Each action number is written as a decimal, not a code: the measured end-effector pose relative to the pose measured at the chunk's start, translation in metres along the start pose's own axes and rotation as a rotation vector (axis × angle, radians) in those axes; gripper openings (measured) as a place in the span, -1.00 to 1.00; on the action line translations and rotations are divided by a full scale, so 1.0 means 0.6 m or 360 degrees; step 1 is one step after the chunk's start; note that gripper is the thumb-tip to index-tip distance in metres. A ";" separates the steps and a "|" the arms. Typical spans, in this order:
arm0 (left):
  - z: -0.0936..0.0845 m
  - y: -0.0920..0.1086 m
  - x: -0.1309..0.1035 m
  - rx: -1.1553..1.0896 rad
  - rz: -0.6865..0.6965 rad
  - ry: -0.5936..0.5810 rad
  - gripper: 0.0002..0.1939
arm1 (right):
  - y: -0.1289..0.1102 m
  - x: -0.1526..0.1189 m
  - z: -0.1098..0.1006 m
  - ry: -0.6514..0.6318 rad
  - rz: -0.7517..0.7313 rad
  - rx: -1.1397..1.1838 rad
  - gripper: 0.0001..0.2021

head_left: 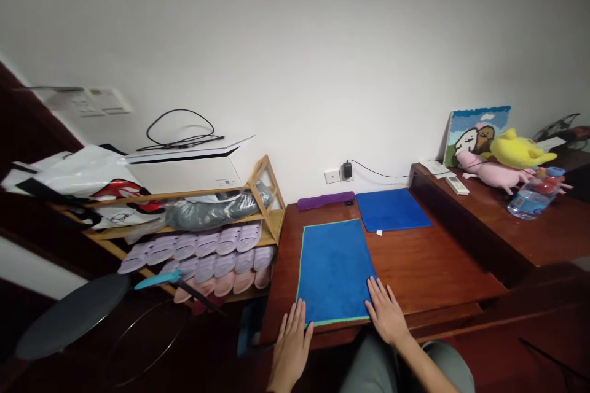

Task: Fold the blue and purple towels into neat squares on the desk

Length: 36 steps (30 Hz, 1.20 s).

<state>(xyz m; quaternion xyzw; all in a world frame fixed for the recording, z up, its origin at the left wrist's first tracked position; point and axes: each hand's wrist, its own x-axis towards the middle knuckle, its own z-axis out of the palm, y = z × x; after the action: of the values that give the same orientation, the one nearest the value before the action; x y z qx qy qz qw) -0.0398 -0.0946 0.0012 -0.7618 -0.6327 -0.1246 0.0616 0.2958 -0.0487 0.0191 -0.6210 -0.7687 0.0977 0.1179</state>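
A blue cloth with a green edge [336, 270] lies spread flat on the brown wooden table [415, 264]. My left hand [291, 341] rests at its near left corner, fingers stretched out. At the near right corner, the fingertips of my right hand [386, 313] touch the cloth, with the fingers spread. Neither hand grips anything. Behind and to the right lies a darker blue folded cloth [391, 209] with a small white tag. A purple folded strip of cloth [325, 200] sits along the wall.
To the left stands a wooden rack [271, 221] with slippers, a white box [184, 172] and bags. A round stool [74, 316] is at the lower left. On the raised right surface are plush toys [495, 173], a bottle [534, 195], a remote [456, 185] and a picture [479, 129].
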 end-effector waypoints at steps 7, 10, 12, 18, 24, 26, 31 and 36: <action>0.006 0.026 -0.003 -0.0050 -0.0066 0.0075 -0.34 | 0.035 -0.006 -0.001 -0.0012 0.0051 0.0105 -0.37; -0.005 0.065 0.040 -0.0112 0.0004 0.0127 -0.39 | 0.042 0.033 -0.025 0.0033 0.0046 0.0150 -0.37; -0.014 0.105 0.088 -0.0191 0.0143 0.0089 -0.41 | 0.039 0.069 -0.041 0.0037 0.0067 0.0143 -0.37; 0.001 0.247 0.256 -0.0385 0.0373 -0.0070 -0.40 | 0.029 0.131 -0.027 -0.0085 0.0036 0.0005 -0.38; 0.057 0.277 0.307 -0.0356 0.0339 -0.0246 -0.37 | 0.041 0.129 0.002 -0.0032 0.0023 -0.0044 -0.39; 0.064 0.236 0.292 -0.0307 0.0290 -0.0201 -0.36 | 0.042 0.130 0.000 -0.0016 0.0025 -0.0024 -0.39; 0.056 0.082 0.236 -0.0088 -0.0065 -0.0029 -0.36 | 0.038 0.128 -0.002 -0.0018 0.0069 -0.0011 -0.37; 0.053 0.025 0.208 -0.0023 -0.0123 0.0069 -0.32 | 0.033 0.144 0.001 -0.0004 0.0132 -0.0021 -0.37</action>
<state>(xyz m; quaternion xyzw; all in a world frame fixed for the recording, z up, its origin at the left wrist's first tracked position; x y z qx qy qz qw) -0.0004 0.0290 0.0049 -0.7344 -0.6592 -0.1478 0.0650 0.2967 0.0400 0.0176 -0.6531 -0.7430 0.0984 0.1086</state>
